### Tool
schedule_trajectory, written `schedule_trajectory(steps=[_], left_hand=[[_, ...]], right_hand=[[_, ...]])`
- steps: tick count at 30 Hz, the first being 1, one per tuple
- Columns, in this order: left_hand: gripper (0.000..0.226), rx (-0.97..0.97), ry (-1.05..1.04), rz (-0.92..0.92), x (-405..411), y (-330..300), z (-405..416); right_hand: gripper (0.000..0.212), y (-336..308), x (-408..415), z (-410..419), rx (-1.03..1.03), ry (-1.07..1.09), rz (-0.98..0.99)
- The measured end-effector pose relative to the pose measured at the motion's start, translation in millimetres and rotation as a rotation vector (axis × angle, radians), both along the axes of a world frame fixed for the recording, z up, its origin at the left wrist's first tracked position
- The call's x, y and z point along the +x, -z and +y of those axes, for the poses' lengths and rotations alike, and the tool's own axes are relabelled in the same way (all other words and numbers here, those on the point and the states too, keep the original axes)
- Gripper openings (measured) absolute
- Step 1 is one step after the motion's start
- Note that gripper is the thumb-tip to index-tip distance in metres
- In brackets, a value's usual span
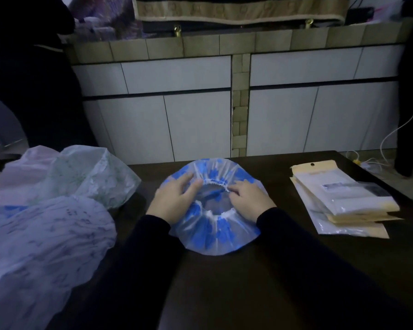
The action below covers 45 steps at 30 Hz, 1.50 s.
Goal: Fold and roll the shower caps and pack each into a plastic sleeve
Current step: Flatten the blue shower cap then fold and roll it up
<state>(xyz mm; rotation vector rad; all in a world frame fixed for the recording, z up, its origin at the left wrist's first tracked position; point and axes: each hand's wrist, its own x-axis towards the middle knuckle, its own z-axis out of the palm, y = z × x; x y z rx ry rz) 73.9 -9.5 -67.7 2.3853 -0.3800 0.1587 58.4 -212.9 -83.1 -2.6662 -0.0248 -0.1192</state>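
The fingers (188, 184) of the left hand (174, 198) lie nearly straight and slightly spread, pressing on the shower cap (212, 208) beside its gathered elastic opening. The right hand (247, 201) curls its fingers at the opposite edge of that opening, pinching the elastic. The cap, clear with blue patches, lies spread opening-up in the middle of the dark bench (284, 270). To the right, apart from it, is a fanned stack of flat plastic sleeves (343, 201); what they hold cannot be told. To the left lies a heap of more printed caps (57, 198).
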Motion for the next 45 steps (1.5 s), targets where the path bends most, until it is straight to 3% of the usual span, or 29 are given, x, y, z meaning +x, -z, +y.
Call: schedule_trajectory(steps=[2,4,6,8,10,12,13,15,17,19,25,28,30,34,37,40,45], left_hand=[[0.075,0.193,-0.012,0.157,-2,8,-1],[0.077,0.447,-0.049,0.203,-1,12,3],[0.082,0.549,-0.098,0.267,-1,15,5],[0.078,0.531,-0.132,0.309,-1,15,5],[0.061,0.46,-0.117,0.264,-1,8,8],[0.051,0.294,-0.121,0.143,-3,1,10],[0.048,0.189,-0.112,0.096,-5,0,10],[0.05,0.064,-0.049,0.102,-12,4,7],[0.068,0.245,0.027,0.177,-14,13,1],[0.083,0.494,0.039,0.176,-13,20,1],[0.114,0.576,-0.059,0.156,-17,18,4],[0.115,0.649,-0.059,0.189,-21,8,4],[0.105,0.674,-0.114,0.115,-26,1,3],[0.07,0.585,-0.334,-0.281,-23,-18,-6],[0.061,0.461,-0.206,-0.407,3,-25,-12],[0.064,0.476,0.017,-0.278,23,-7,-21],[0.086,0.598,0.031,0.096,38,25,-15]], right_hand=[[0.05,7,1,-4,-0.117,-0.035,0.107],[0.055,10,2,-10,-0.21,-0.065,0.142],[0.056,6,0,-21,-0.207,-0.091,0.151],[0.058,-3,-4,-29,-0.227,-0.084,0.117],[0.056,-12,-13,-26,-0.255,-0.007,-0.068],[0.049,-16,-27,-4,-0.119,0.087,-0.285],[0.049,-15,-34,10,-0.029,0.106,-0.309],[0.059,-8,-46,33,0.05,0.091,-0.142],[0.07,4,-48,40,-0.052,0.058,0.089],[0.074,9,-42,28,-0.166,0.011,0.159],[0.078,0,-30,-33,-0.269,-0.227,0.197],[0.074,-4,-35,-39,-0.206,-0.278,0.149],[0.071,-6,-39,-34,-0.094,-0.264,0.089],[0.043,-20,-32,-20,-0.071,-0.166,-0.191],[0.034,-34,-6,-3,-0.084,-0.132,-0.311],[0.05,-29,24,14,-0.253,-0.185,-0.165],[0.07,7,54,7,-0.344,-0.153,0.203]])
